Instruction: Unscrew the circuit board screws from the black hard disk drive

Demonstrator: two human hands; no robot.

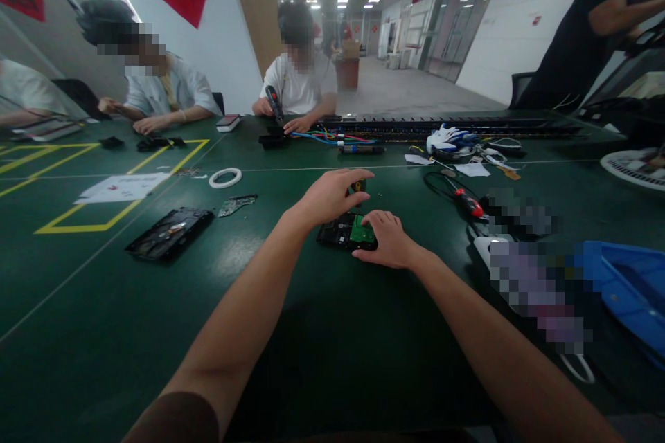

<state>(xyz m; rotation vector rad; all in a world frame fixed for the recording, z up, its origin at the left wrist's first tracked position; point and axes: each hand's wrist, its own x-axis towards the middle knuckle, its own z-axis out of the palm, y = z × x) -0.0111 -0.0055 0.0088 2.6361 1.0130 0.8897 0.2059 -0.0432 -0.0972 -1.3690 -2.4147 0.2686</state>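
My right hand [389,242], fingers apart, likely steadies the black device [335,232]; left hand [332,194] (clamping unclear) frames a yellow-black object [359,186].

A green counter [332,346] with yellow lines [75,229] spans the frame, carrying papers [122,187] and a black casing [169,234] at left, a white ring [214,183] left of centre, a black unit [339,232] with a green board [361,230] at centre, a blue tray [631,284] at right.
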